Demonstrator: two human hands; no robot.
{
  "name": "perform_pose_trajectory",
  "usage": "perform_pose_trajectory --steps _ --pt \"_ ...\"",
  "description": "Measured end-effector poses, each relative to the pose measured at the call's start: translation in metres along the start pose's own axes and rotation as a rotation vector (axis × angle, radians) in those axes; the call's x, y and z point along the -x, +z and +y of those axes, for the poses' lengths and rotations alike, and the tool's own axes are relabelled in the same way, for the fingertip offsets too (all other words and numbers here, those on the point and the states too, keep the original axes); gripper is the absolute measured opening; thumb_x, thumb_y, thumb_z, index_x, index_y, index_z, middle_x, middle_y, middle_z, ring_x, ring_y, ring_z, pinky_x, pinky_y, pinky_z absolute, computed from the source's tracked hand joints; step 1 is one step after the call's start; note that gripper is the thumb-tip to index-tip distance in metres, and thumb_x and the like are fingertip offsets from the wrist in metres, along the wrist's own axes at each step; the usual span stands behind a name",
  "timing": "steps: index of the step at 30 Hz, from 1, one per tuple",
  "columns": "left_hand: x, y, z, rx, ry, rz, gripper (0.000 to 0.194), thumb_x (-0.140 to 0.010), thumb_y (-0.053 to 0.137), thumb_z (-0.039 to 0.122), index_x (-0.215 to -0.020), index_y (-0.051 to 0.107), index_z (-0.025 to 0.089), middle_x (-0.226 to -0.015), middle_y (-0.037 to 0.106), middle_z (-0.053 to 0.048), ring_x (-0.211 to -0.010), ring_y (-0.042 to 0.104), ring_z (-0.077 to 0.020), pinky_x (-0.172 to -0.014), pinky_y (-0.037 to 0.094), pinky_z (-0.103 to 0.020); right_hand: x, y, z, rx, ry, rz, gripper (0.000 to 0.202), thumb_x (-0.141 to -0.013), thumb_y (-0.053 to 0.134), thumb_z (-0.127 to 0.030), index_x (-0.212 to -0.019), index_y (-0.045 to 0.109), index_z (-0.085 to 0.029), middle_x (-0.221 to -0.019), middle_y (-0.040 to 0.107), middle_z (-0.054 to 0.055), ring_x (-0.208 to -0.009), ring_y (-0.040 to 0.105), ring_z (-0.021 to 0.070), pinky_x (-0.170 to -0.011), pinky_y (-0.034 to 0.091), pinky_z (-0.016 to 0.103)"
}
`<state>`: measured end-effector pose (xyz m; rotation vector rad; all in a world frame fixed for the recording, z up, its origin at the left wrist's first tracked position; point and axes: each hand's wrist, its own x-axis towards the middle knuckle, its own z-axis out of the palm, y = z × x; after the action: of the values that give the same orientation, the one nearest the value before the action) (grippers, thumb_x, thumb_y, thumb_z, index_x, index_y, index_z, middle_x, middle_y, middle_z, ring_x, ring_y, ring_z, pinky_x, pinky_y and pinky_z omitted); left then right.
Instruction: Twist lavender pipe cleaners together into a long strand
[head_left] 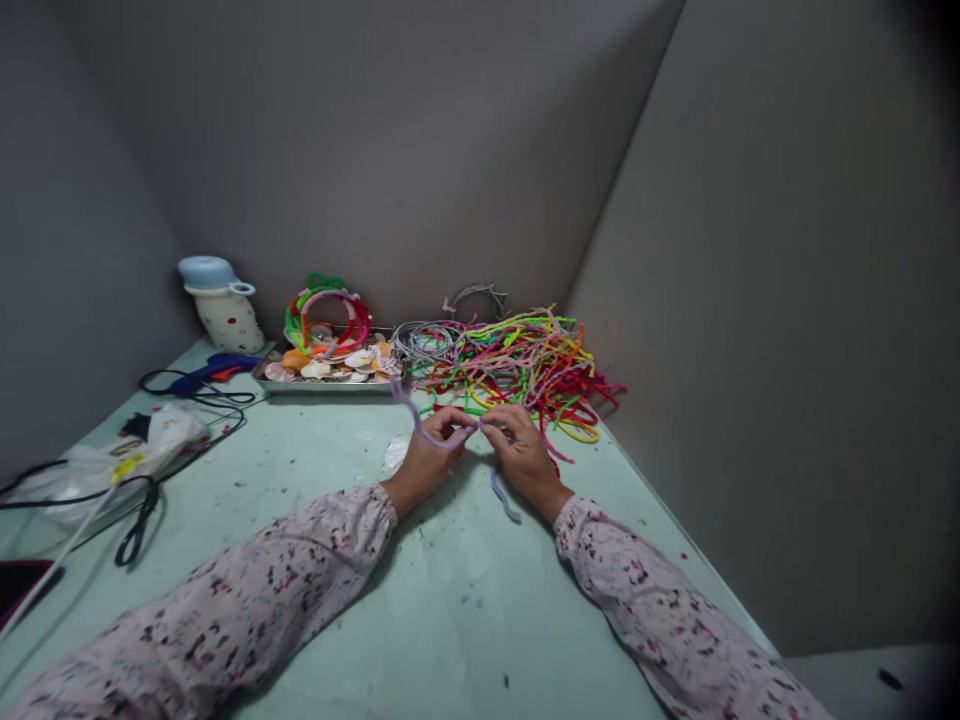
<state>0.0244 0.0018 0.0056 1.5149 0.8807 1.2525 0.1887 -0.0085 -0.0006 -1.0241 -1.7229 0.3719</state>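
Both my hands meet over the middle of the table, fingertips almost touching. My left hand (435,450) pinches a fuzzy lilac pipe cleaner (412,410), whose loose end curves up and away to the left. Closed in a pinch too, my right hand (523,455) grips the pipe cleaner right beside the left fingertips. A short lilac length (505,497) hangs or lies below the right hand; whether it is the same piece I cannot tell. Just beyond the hands lies a tangled heap of colourful pipe cleaners (525,355).
A metal tray (330,386) holds seashells (360,358) and colourful pipe-cleaner rings (330,300). Left of it stand a blue-lidded bottle (225,310) and blue-handled tool (217,372). Black cable (150,490) and plastic bags (161,440) lie at left. Wire coils (424,342) sit behind. Grey walls enclose the table.
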Motion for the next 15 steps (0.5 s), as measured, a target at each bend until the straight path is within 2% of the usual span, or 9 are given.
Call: perform_pose_trajectory --steps 7,15 --pt "0.0017 0.0001 0.0001 -0.023 -0.004 -0.008 0.02 -0.08 0.061 0.035 -0.085 0.06 0.016 -0.065 0.055 0.001 -0.049 0.047 -0.0085 -0.046 0.035 -0.02 -0.0002 0.0001 -0.0016 0.009 0.002 -0.009 0.012 -0.088 0.056 -0.025 -0.096 0.066 -0.024 -0.101 0.059 0.005 -0.1 0.056 0.0187 -0.091 0.044 0.035" --pt "0.003 -0.0015 -0.0028 -0.164 0.04 0.05 0.017 -0.081 0.059 0.032 -0.087 0.062 0.017 -0.075 0.06 -0.001 -0.059 0.05 -0.0105 -0.055 0.04 -0.022 -0.0012 -0.0012 -0.0059 0.037 -0.024 -0.053 0.015 -0.088 0.056 -0.023 -0.1 0.065 -0.022 -0.1 0.062 0.006 -0.099 0.057 0.019 -0.089 0.045 0.034"
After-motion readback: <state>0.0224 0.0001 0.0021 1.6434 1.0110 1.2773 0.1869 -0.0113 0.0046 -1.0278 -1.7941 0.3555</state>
